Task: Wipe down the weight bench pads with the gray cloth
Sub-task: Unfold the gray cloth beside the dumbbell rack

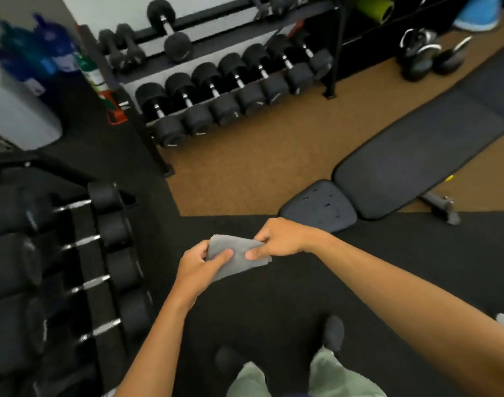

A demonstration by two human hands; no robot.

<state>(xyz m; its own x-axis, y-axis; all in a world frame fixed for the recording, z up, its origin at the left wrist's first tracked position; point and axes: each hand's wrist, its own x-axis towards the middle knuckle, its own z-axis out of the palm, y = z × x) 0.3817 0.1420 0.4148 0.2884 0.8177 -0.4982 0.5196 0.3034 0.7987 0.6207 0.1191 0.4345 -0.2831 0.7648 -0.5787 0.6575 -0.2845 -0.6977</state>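
The gray cloth [239,257] is folded and held in mid-air above the black floor mat, between both hands. My left hand [200,267] grips its left end with the thumb on top. My right hand [279,239] pinches its right upper edge. The weight bench lies flat ahead and to the right: a small dark seat pad [319,209] with a few small holes, just beyond my right hand, and a long dark back pad [411,164] stretching away to the upper right. Neither hand touches the bench.
A dumbbell rack [216,104] lines the far wall, and another rack of dumbbells [101,267] stands close on the left. Kettlebells [428,58] sit at the back right. The bench's metal foot [445,207] sticks out on the right. My feet stand on the black mat [388,253].
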